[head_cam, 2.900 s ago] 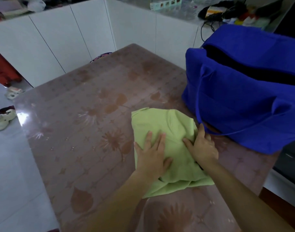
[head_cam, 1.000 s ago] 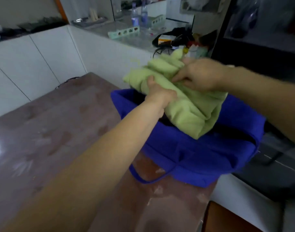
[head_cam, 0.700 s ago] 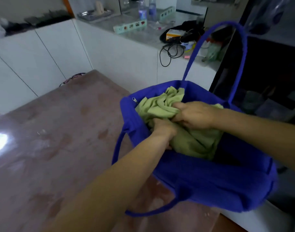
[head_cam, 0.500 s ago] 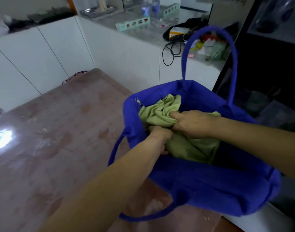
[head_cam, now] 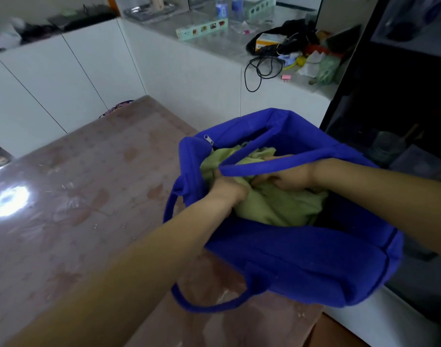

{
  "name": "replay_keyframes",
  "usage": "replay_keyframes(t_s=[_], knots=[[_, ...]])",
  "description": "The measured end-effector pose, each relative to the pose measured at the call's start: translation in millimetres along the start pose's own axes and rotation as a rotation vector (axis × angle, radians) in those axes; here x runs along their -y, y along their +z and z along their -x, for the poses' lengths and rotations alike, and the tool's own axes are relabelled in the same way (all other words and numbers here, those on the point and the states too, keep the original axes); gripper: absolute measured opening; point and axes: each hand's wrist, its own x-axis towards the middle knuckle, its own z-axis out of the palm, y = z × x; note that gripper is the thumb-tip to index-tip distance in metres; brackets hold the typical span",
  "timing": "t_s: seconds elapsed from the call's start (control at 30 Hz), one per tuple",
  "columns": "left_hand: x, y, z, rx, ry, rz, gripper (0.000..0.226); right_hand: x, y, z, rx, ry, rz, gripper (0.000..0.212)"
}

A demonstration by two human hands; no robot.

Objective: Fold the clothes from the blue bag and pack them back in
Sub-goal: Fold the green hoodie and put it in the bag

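The blue bag [head_cam: 302, 261] stands open at the right end of the brown table [head_cam: 76, 201]. A light green garment [head_cam: 277, 206] lies bunched inside its mouth. Both my hands are down in the bag. My left hand [head_cam: 229, 190] grips the garment's left side with curled fingers. My right hand [head_cam: 287, 177] grips the cloth from the right, knuckles up. One blue handle [head_cam: 264, 166] has dropped across the opening and covers part of both hands. The other handle [head_cam: 204, 305] loops down onto the table in front.
White cabinets line the back and left. A counter [head_cam: 227, 46] behind the bag holds bottles, a black cable [head_cam: 262, 68], boxes and other clutter. Dark shelving [head_cam: 402, 108] stands on the right. The table's right edge runs just under the bag.
The green garment went from being pressed flat on the table to being lifted and pushed down into the bag. In the last half second the upright handle fell across the opening and my hands sank lower.
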Motion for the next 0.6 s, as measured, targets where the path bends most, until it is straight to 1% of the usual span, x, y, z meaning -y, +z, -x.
replay_keyframes(t_s=[0.07,0.13,0.2,0.27,0.3,0.33,0.37,0.4,0.47,0.5,0.53,0.57,0.6], knots=[[2.7,-6.5,0.8,-0.02,-0.001,-0.055,0.072,4.4,-0.9,-9.1,0.048,0.012,-0.033,0.051],[9.5,-9.5,0.8,-0.006,-0.071,-0.1,0.076,4.6,1.4,-17.4,0.061,0.048,-0.06,0.051],[17.1,-9.8,2.3,0.027,-0.184,-0.112,0.077,2.7,8.4,-20.7,0.097,0.125,-0.126,0.044],[23.5,-9.5,1.8,0.058,-0.283,-0.082,0.081,-3.2,20.7,-24.4,0.06,0.119,-0.185,0.034],[25.1,-9.0,0.2,0.053,-0.27,-0.074,0.079,-4.0,24.1,-25.2,0.037,0.109,-0.175,0.03],[25.2,-8.8,-1.3,0.03,-0.217,-0.089,0.075,-4.2,23.2,-23.2,0.0,0.096,-0.142,0.028],[23.1,-8.5,-2.8,-0.009,-0.13,-0.124,0.071,-2.6,19.5,-21.3,-0.055,0.113,-0.166,0.029],[18.5,-9.3,-2.7,-0.055,-0.036,-0.165,0.069,-1.7,13.5,-19.7,-0.131,0.139,-0.178,0.03],[6.3,-11.5,-7.9,-0.134,0.113,-0.18,0.072,-2.5,-1.7,-15.0,-0.317,0.191,-0.184,0.023],[2.4,-11.9,-13.0,-0.15,0.134,-0.167,0.074,-7.5,-4.0,-15.1,-0.407,0.188,-0.215,0.026],[0.4,-11.3,-17.3,-0.141,0.111,-0.161,0.075,-9.9,-5.0,-14.1,-0.443,0.194,-0.254,0.029],[1.4,-10.2,-20.9,-0.107,0.047,-0.166,0.075,-12.6,-2.6,-15.4,-0.419,0.182,-0.239,0.029],[5.7,-9.0,-23.5,-0.044,-0.051,-0.18,0.072,-15.3,4.7,-19.6,-0.341,0.161,-0.179,0.026]])
